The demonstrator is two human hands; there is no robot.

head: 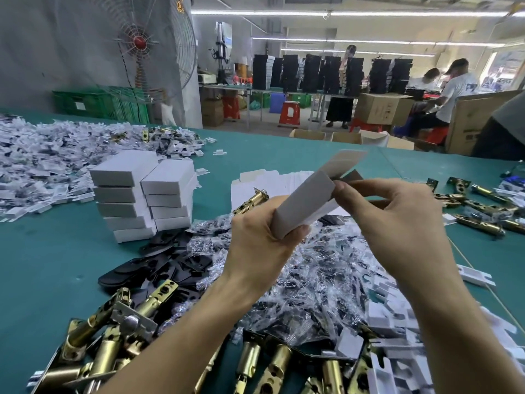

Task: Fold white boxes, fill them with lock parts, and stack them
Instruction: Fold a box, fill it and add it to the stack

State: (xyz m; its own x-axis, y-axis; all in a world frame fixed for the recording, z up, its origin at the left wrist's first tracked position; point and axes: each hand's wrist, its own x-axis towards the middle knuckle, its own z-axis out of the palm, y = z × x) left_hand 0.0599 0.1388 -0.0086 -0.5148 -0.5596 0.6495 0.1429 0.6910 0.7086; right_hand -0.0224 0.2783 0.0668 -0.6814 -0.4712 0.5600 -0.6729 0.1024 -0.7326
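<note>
— Teal surface (42, 265), wasn't it? Where was the white box (305, 203)?
— Held above it, tilted. Left hand (260, 240) curled round its lower end; right hand (397, 220) pinched its upper end. Stacked boxes (145, 194) stood left.

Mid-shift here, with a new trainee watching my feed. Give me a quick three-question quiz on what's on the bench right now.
1. True or false: the white box in hand already sits on the stack of finished boxes.
2. What lies against the stack's near side? A black plates B red stools C green crates
3. Fill in: the left hand grips the box's lower end; the ___ hand pinches its upper end.
Key: 1 false; 2 A; 3 right, the right hand.
</note>
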